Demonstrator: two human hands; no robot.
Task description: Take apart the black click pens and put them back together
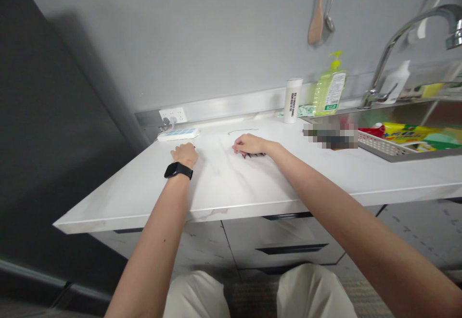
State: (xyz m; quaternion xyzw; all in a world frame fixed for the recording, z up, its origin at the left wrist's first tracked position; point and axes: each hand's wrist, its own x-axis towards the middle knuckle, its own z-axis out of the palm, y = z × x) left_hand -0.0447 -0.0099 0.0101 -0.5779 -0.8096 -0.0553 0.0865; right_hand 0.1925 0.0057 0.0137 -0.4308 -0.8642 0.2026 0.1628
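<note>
My left hand, with a black watch on its wrist, is curled closed over the white countertop. A tiny dark bit shows by its fingers, too small to name. Further right, my right hand has its fingers pinched together low over the counter. From under it peeks a dark, toothed thing with a reddish part near the fingertips; the hand hides most of it. Behind that hand a thin dark cord lies on the countertop.
A white power strip lies near the wall socket. At the back stand a white canister and a yellow-green pump bottle. To the right, a blurred-out item lies beside the sink, which has a tap.
</note>
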